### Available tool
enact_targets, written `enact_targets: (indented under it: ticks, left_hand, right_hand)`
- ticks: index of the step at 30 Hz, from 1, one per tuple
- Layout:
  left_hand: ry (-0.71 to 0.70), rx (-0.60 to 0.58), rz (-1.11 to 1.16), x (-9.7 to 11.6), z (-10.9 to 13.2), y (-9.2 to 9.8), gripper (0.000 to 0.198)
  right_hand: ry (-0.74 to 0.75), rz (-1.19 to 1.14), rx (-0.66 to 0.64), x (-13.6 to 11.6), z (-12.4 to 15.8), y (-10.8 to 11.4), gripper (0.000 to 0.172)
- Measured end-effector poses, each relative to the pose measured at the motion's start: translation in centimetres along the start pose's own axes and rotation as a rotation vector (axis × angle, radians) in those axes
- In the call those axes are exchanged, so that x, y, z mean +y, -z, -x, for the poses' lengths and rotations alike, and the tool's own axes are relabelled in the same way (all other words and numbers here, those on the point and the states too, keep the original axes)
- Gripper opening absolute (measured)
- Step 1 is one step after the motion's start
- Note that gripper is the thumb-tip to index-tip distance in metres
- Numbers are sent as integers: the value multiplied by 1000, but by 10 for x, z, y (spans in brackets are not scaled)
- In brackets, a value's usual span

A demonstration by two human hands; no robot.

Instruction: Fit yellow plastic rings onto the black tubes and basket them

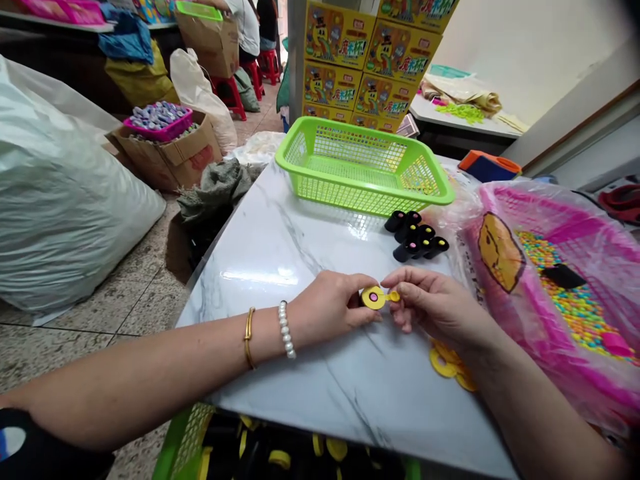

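Note:
My left hand grips a small black tube, mostly hidden by the fingers, with a round yellow cap on its end. A pink spot shows in the cap's centre. With thumb and forefinger, my right hand pinches the cap's small hinged lid, which sticks out to the right on a thin strap. Beyond my hands stand several black tubes in a cluster, with pink or yellow spots in their tops. Under my right wrist lie loose yellow caps on the marble-patterned table.
A green basket stands at the table's far end. On the right, a plastic-lined pink basket holds colourful pellets. Below the near edge, a green basket contains black tubes and yellow caps. Yellow cartons are stacked behind; a large white sack is left.

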State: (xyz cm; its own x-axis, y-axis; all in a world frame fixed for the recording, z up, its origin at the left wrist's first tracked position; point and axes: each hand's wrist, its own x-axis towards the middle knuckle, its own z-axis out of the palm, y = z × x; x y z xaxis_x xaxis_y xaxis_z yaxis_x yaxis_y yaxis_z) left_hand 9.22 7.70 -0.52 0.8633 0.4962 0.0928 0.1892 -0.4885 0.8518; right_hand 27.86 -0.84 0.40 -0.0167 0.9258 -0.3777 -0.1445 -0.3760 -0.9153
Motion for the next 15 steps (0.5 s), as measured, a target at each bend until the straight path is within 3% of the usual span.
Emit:
enact_targets:
  ticks: [3, 6, 11, 15]
  left_hand:
    - [-18, -12, -8, -1, -5, -1, 8]
    - [-38, 12, -47, -1, -7, -5, 7]
    - [-46, 34, -159, 1, -4, -6, 10]
    - [-4, 53, -253, 0, -5, 11, 17]
  right_hand:
    - [-2, 219, 83, 2, -4, -8, 33]
    - [92, 479, 188, 1, -7, -15, 29]
    - [156, 620, 209, 5, -7, -26, 23]
    - [381, 850, 407, 5, -8, -20, 28]
